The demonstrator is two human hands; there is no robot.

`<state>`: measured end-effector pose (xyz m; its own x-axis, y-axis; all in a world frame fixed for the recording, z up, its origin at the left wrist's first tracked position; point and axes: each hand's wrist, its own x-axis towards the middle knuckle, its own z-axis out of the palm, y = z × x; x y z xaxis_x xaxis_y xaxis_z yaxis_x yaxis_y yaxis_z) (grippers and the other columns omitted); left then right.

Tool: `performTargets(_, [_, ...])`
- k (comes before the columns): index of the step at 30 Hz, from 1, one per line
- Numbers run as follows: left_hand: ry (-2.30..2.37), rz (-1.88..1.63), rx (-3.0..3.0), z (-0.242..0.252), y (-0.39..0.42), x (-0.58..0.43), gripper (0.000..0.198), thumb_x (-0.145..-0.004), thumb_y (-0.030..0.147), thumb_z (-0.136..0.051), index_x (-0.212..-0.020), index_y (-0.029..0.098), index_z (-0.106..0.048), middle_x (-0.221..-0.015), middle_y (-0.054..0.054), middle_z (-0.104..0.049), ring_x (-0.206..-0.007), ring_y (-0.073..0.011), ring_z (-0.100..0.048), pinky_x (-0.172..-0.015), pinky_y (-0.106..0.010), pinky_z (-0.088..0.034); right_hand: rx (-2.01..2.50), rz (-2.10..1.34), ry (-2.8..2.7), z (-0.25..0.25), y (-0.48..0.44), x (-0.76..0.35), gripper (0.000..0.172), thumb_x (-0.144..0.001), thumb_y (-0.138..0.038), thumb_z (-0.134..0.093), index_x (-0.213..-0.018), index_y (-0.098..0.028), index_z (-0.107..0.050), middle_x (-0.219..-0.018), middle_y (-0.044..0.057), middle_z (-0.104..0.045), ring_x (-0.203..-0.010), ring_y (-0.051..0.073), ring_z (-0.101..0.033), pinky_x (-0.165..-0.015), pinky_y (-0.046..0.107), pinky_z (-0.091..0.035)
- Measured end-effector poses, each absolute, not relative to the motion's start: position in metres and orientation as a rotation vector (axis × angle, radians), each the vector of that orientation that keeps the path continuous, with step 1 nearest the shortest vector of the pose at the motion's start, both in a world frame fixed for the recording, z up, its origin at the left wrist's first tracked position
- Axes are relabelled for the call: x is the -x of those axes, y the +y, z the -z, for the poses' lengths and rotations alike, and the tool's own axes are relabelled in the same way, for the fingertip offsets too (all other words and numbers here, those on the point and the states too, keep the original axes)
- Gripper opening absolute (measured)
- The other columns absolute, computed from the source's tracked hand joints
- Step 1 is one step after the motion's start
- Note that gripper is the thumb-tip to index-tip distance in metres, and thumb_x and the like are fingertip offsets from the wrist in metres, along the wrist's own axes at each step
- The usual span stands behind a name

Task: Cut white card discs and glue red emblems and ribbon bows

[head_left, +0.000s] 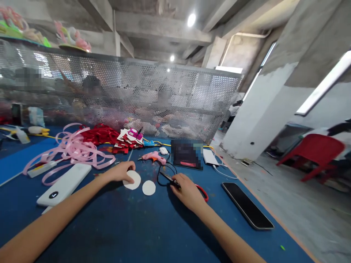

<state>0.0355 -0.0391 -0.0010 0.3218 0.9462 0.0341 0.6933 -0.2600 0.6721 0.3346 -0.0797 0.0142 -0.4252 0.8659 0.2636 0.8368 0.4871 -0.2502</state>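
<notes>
l fingers (129,179) part-spread, touching wht disc (135,183); r fingers (179,178) gripping scissors (203,191).

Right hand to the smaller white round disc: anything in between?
Yes: a loop of thin black cable, just right of the smaller white round disc, lies between it and the right hand. The red-handled metal scissors in that hand point past the disc's far side.

Perforated metal partition (142,95); red chair (322,148) on grey floor (290,201).
</notes>
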Motion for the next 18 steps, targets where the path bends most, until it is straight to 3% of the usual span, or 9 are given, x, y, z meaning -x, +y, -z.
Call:
performTargets(4, [1.405,-0.832,-1.891,0.011,-0.049,-0.047,0.025,-0.063,0.033,-0.060,-0.084,0.021,-0.055,-0.076,0.001,-0.064,-0.072,-0.0178,-0.060,-0.063,-0.026,-0.044,1.362,-0.165,-2.302,-0.001,-0.077,-0.342,0.015,-0.078,-0.022,-0.049,-0.090,-0.022,-0.056,-0.095,0.009,-0.060,-0.090,0.021,-0.056,-0.082,0.034,-0.044])
performTargets(10, [1.366,-1.152,-1.581,0.034,-0.051,-0.051,0.037,-0.074,0.041,-0.047,-0.100,0.015,-0.054,-0.083,-0.007,-0.067,-0.070,-0.0196,-0.064,-0.060,-0.028,-0.048,1.293,-0.197,-2.235,0.002,-0.075,-0.338,0.014,-0.077,-0.022,-0.049,-0.089,-0.022,-0.055,-0.097,0.008,-0.058,-0.093,0.020,-0.054,-0.085,0.035,-0.043])
performTargets(15, [1.337,-1.304,-1.348,0.033,-0.054,-0.053,0.038,-0.076,0.038,-0.045,-0.104,0.012,-0.049,-0.077,-0.007,-0.065,-0.056,-0.0173,-0.062,-0.042,-0.025,-0.045,1.229,-0.187,-2.271,0.005,-0.075,-0.333,0.015,-0.079,-0.024,-0.048,-0.091,-0.018,-0.056,-0.100,0.010,-0.056,-0.096,0.022,-0.054,-0.087,0.038,-0.043])
performTargets(18, [1.308,-1.366,-1.281,0.029,-0.057,-0.055,0.040,-0.070,0.032,-0.056,-0.104,0.013,-0.046,-0.080,-0.006,-0.066,-0.060,-0.0162,-0.063,-0.050,-0.025,-0.049,1.211,-0.186,-2.292,0.006,-0.073,-0.333,0.017,-0.079,-0.025,-0.048,-0.092,-0.018,-0.056,-0.100,0.010,-0.055,-0.095,0.022,-0.054,-0.085,0.039,-0.044])
